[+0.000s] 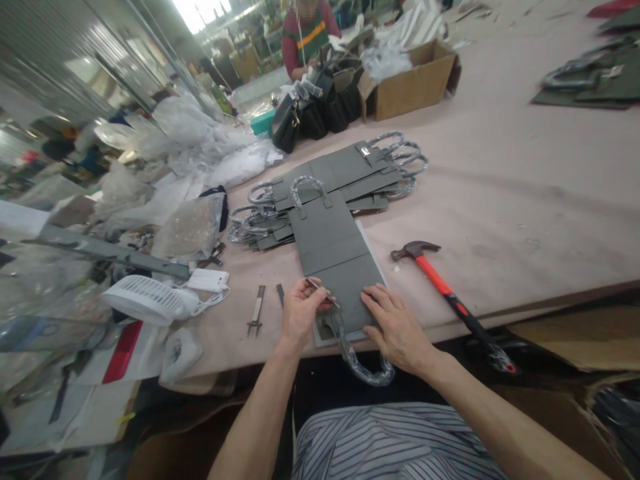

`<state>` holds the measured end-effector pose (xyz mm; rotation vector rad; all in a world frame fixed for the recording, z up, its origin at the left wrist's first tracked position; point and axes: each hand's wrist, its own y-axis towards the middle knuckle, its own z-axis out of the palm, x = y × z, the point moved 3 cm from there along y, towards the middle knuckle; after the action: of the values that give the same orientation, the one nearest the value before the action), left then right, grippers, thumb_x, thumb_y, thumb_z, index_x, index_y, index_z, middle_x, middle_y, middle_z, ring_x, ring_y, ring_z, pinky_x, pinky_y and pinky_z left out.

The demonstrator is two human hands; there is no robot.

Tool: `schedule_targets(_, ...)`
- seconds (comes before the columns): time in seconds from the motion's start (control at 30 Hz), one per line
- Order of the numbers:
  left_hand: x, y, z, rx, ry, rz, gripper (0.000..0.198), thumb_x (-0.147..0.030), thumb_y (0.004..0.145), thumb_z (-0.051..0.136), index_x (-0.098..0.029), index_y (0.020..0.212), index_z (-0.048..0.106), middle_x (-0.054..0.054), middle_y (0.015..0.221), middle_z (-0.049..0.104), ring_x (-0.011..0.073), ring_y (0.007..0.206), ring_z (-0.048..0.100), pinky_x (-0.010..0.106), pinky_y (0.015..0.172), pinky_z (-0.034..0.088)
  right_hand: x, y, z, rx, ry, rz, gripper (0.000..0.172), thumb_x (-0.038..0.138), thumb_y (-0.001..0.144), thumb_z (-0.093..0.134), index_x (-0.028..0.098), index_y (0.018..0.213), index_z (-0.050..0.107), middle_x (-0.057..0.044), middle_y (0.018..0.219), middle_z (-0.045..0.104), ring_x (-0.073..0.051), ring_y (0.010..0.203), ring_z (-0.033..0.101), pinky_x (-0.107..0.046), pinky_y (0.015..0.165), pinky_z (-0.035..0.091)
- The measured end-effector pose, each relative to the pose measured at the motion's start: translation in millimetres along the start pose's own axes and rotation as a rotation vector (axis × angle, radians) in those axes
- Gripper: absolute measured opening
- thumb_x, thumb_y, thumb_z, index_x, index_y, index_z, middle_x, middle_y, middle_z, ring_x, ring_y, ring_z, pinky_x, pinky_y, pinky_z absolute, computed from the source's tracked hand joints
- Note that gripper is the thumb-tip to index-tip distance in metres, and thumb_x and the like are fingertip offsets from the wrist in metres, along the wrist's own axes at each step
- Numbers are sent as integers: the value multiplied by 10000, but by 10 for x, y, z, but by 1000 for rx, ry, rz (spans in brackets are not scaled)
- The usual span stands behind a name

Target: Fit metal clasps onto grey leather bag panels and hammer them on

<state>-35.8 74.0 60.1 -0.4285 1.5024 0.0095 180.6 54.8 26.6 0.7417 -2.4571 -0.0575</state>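
A flat grey bag panel [334, 253] lies lengthwise on the pink table [500, 200], one wrapped handle at its far end and one wrapped handle [365, 367] hanging over the near edge. My left hand [300, 312] is closed around a thin metal tool [323, 290] whose tip rests on the panel's near left part. My right hand [395, 327] lies flat, fingers spread, pressing the panel's near right corner.
A red-handled hammer [450, 297] lies right of the panel. Metal tweezers [257, 312] lie left of my left hand. A stack of grey panels [345, 175] sits beyond. A white fan [145, 299], plastic bags, a cardboard box [415, 83] and a seated person [307, 37] are further off.
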Motion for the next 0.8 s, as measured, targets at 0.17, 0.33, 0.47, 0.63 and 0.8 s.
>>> schedule_targets(0.17,204,-144,288,75,108,170,256,-400,827,706,-164,848,607,9,772,692,136,731,707,261,730,598,9,-1,1,4,-4,6,566,220,888,591,139,1440,494,-165,1510,470,-354,1445,346,-563,1149,378)
schedule_targets(0.33,282,-190,239,116,176,252,193,-351,926,609,-166,878,635,29,820,719,143,774,715,285,789,605,15,-2,3,-4,1,8,570,215,888,588,143,1444,487,-162,1513,469,-356,1441,352,-569,1141,382)
schedule_targets(0.47,256,-225,250,116,221,298,175,-325,939,586,-168,887,645,35,824,729,145,782,714,277,785,601,16,0,-10,-15,16,4,572,216,880,586,158,1442,493,-160,1510,472,-359,1440,357,-570,1136,385)
schedule_targets(0.63,266,-221,266,122,284,314,196,-342,955,553,-178,893,641,41,845,737,148,793,716,282,802,600,12,-3,-12,-10,18,0,584,222,880,585,168,1453,484,-161,1510,472,-361,1437,361,-576,1132,385)
schedule_targets(0.8,256,-256,261,168,453,457,173,-282,954,523,-196,924,670,37,884,742,147,819,710,257,801,574,4,-8,-5,5,12,7,563,216,888,572,151,1441,489,-164,1520,460,-357,1442,349,-569,1132,386)
